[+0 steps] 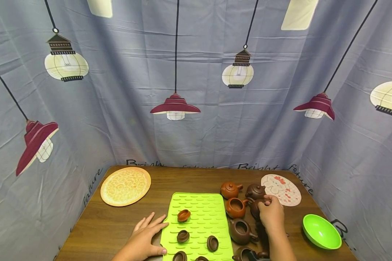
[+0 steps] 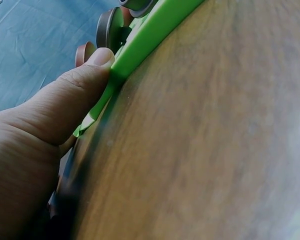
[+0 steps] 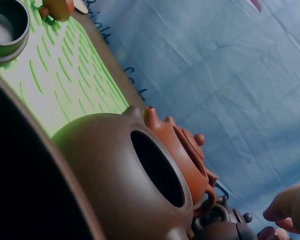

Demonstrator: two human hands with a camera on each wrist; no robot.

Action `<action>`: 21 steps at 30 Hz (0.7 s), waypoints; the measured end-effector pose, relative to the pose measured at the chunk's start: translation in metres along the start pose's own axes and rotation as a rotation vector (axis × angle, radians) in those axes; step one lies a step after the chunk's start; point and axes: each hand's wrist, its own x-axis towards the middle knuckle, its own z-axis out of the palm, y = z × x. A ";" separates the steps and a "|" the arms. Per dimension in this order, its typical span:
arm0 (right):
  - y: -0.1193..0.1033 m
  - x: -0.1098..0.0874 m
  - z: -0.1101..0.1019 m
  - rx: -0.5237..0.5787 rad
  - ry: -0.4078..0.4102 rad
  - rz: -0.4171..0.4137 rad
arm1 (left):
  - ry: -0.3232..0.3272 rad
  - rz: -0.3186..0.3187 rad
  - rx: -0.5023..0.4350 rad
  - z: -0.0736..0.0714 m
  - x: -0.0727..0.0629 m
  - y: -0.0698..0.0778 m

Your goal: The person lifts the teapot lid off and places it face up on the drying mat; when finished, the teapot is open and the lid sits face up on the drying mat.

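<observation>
My left hand point(image 1: 144, 237) rests with spread fingers along the left edge of a green ridged mat point(image 1: 199, 201); in the left wrist view its thumb point(image 2: 82, 75) touches the mat's edge. Several small teapot lids lie on the mat, among them an orange-brown one point(image 1: 183, 215) and a dark one point(image 1: 212, 243). At the right, my right hand point(image 1: 273, 214) pinches the lid of a dark brown teapot point(image 1: 254, 208), which the fingers partly hide. Beside it stand an open orange teapot point(image 1: 236, 208) and an open dark teapot point(image 1: 241, 231).
Behind stand a lidded orange teapot point(image 1: 229, 190) and a lidded dark teapot point(image 1: 255, 191). Another dark pot point(image 1: 243, 253) is near the front. A green bowl point(image 1: 322, 232) sits far right; round mats lie at back left point(image 1: 125, 186) and back right point(image 1: 281, 190).
</observation>
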 end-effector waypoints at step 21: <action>0.006 0.003 -0.011 -0.053 -0.095 0.030 | -0.009 -0.010 0.006 0.002 0.001 -0.004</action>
